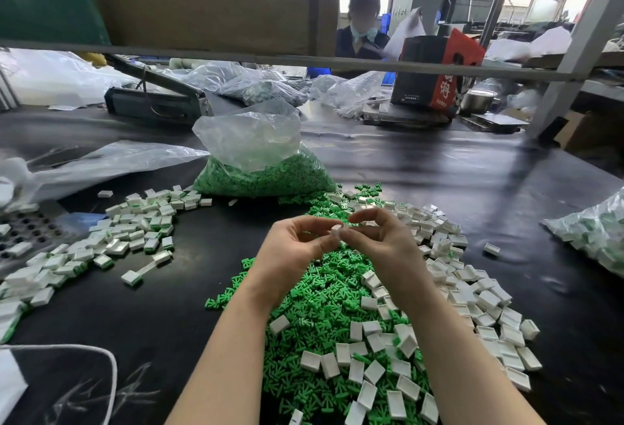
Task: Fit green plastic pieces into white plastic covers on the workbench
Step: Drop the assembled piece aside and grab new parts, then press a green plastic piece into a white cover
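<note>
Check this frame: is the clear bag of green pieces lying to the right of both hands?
No, the bag of green pieces sits behind and left of the hands.

white cover (337, 231): pinched between both hands | green pieces (314, 306): loose heap below

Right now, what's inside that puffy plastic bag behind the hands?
The clear plastic bag holds a heap of small green pieces, filling its bottom part. The crumpled top looks like only air. What lies deep inside the heap is hidden by the outer pieces.
</note>
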`<state>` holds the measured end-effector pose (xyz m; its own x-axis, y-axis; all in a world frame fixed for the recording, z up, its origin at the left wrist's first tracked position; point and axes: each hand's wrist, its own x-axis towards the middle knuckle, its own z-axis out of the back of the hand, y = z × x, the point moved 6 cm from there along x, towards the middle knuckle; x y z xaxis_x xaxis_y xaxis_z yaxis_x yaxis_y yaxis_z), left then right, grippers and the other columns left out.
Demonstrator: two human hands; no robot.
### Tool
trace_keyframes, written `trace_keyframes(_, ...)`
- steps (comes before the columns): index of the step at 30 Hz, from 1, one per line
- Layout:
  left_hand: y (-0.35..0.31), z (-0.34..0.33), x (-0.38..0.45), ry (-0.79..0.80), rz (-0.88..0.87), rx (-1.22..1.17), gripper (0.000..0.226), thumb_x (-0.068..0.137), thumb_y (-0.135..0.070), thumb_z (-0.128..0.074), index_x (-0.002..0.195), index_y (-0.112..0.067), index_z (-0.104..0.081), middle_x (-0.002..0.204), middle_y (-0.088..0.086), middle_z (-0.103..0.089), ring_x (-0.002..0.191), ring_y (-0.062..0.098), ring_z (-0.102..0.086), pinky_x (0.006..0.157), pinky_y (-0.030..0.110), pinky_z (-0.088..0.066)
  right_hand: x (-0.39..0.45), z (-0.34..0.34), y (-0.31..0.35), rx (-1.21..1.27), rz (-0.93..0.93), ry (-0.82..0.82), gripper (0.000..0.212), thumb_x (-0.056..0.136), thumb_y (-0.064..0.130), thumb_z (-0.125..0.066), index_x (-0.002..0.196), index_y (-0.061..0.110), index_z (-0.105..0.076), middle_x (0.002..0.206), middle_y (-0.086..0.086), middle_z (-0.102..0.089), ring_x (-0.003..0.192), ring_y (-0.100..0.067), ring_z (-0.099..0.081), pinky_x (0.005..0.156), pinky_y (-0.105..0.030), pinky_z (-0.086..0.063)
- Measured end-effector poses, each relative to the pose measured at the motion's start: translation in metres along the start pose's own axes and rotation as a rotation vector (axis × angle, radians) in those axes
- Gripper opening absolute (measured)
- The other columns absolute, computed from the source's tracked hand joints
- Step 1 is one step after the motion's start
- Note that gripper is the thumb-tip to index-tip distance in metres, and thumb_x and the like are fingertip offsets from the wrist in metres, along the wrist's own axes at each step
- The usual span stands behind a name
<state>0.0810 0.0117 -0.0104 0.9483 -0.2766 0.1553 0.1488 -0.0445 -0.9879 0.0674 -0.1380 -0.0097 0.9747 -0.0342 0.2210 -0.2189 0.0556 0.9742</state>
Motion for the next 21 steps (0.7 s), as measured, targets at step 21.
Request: trace_keyframes(21,0.004,0.024,0.002,-0.344,0.008,-0.187,0.018,0.074,-0.001,-0.077,0.085,-0.014,-0.073,0.077,-0.003,-0.070,0.065,-0.003,-0.064,0.057,0.009,-0.046,0.001,-0.018,-0.023,-1.110,0.104,0.114,0.023,0.100,0.027,-0.051,0.109,0.014,-0.068,0.108,0.000,-0.067,0.098,-0.014,-0.060,0.093,-0.027,-0.048)
